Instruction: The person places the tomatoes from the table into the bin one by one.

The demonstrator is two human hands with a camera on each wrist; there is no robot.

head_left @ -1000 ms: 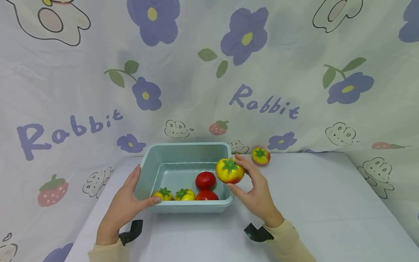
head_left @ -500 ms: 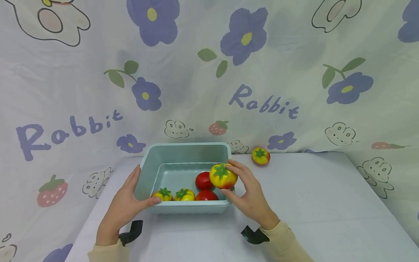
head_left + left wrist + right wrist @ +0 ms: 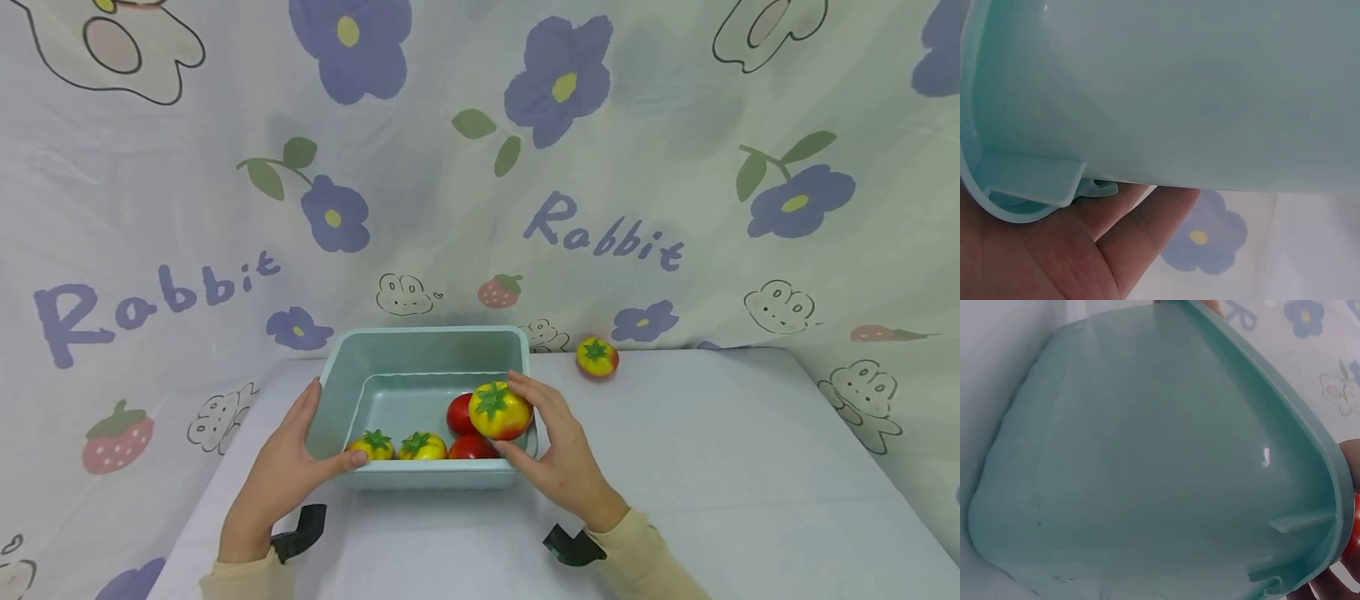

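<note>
A pale teal plastic bin (image 3: 416, 479) stands on the table. My left hand (image 3: 281, 475) grips its left side, thumb on the front rim, fingers along the wall. In the left wrist view, the fingers (image 3: 1141, 237) lie under the bin wall (image 3: 1179, 94). My right hand (image 3: 562, 454) holds a yellow-and-red toy tomato (image 3: 500, 411) with a green star-shaped top, over the bin's right end. Below it are red fruits: one (image 3: 459, 414) partly covered, another (image 3: 472, 447) nearer the front. Two yellow toy tomatoes, a left one (image 3: 372, 446) and a right one (image 3: 423, 447), lie along the front wall.
Another yellow-and-red toy tomato (image 3: 597, 358) lies at the back of the white table (image 3: 712, 450), right of the bin. A printed cloth (image 3: 420, 192) with flowers and rabbits hangs behind the table. Each wrist wears a black strap mount, the right one (image 3: 573, 546) near the sleeve.
My right hand has moved left and toward me, lowering the toy tomato from beside the right rim to over the bin's right end. The left hand and bin stay put.
</note>
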